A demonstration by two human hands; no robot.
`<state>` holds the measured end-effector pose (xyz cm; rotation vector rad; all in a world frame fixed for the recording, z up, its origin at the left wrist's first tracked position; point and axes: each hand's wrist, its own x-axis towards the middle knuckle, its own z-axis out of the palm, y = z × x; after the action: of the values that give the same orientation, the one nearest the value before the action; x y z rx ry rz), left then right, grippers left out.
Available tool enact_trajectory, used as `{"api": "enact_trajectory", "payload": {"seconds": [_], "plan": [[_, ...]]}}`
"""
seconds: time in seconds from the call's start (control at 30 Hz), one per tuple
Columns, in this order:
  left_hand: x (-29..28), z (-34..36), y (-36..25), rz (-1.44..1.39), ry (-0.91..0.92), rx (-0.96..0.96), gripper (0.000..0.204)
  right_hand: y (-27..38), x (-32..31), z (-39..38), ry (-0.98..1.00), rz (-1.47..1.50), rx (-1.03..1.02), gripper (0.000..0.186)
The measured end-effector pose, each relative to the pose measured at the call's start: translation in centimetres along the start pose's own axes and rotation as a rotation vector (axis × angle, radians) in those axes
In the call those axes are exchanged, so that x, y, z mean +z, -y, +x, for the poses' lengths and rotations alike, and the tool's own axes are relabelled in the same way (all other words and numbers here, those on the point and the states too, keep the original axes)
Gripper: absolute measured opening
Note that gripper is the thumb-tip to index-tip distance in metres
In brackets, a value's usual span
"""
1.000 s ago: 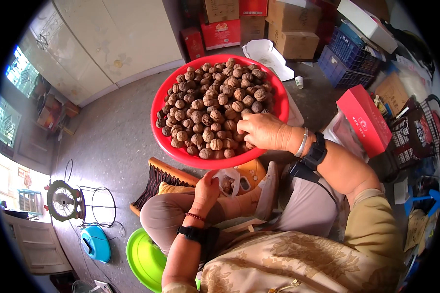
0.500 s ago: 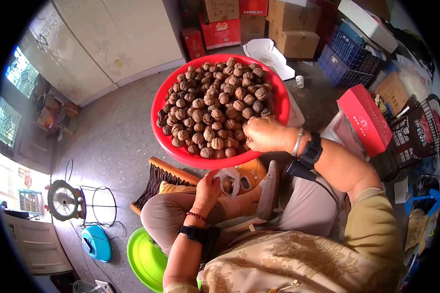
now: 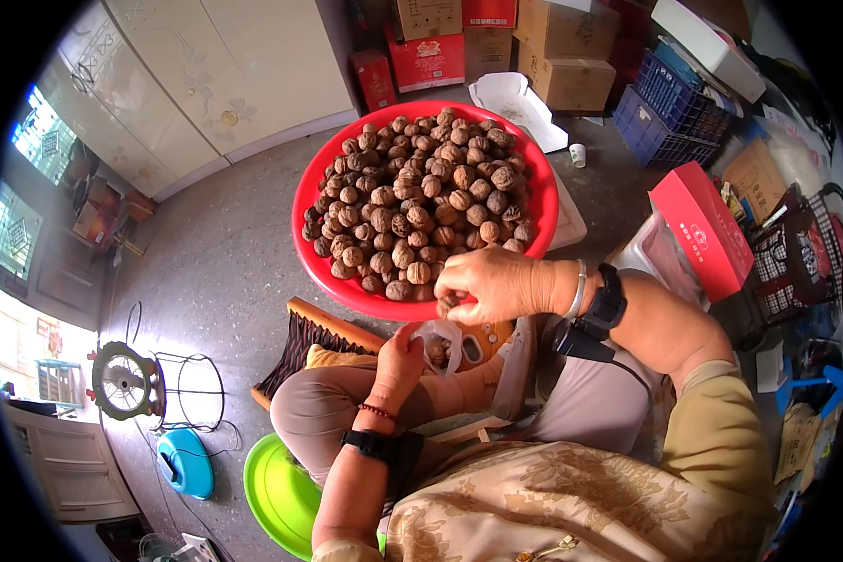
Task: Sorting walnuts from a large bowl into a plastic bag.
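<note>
A wide red basin is heaped with walnuts. At its near right rim my right hand is closed on a walnut, mostly covered by the fingers. Just below the basin my left hand pinches the edge of a clear plastic bag, whose mouth faces up. Some walnuts lie at the bottom of the bag. Partly behind the bag shows an orange and yellow device with a small grey window, perhaps a scale.
A low wooden seat with dark cording stands by my knee, beside a lime green basin. Cardboard boxes and blue crates are stacked at the back. On the right sits a red box; a blue tub is at far left.
My right hand has drawn back from the heap toward the bag, down and to the left, bringing a walnut. The left hand and bag have hardly moved.
</note>
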<state>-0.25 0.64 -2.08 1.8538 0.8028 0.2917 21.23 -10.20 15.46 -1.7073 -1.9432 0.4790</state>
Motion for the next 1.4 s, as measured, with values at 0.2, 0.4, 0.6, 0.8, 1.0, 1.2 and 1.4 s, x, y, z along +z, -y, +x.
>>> {"api": "enact_trajectory", "payload": {"seconds": [0.2,0.4,0.6,0.8,1.0,1.2,1.4], "plan": [[0.1,0.3,0.9,0.003,0.011,0.041,0.034,0.2,2.2,0.0,0.088,-0.089,-0.140,0.013],[0.0,0.2,0.3,0.008,-0.006,0.001,0.030,-1.2,2.0,0.2,0.012,-0.154,-0.119,0.013],[-0.2,-0.1,-0.7,-0.009,0.014,-0.071,0.030,-4.1,-2.6,0.1,-0.207,-0.285,0.159,0.007],[0.1,0.2,0.7,0.012,0.000,0.077,0.037,-3.9,-4.9,-1.0,0.040,-0.413,0.500,0.025],[0.0,0.0,-0.2,-0.001,0.025,0.005,0.037,-4.1,-4.0,-1.5,0.095,-0.417,0.465,0.023],[-0.3,-0.2,-0.9,-0.030,0.038,-0.088,0.032,-4.6,-3.8,-1.5,0.073,-0.359,0.453,0.019],[-0.4,-0.1,-0.9,-0.054,0.044,-0.069,0.032,-6.0,-3.4,-1.7,0.016,-0.228,0.353,0.017]]}}
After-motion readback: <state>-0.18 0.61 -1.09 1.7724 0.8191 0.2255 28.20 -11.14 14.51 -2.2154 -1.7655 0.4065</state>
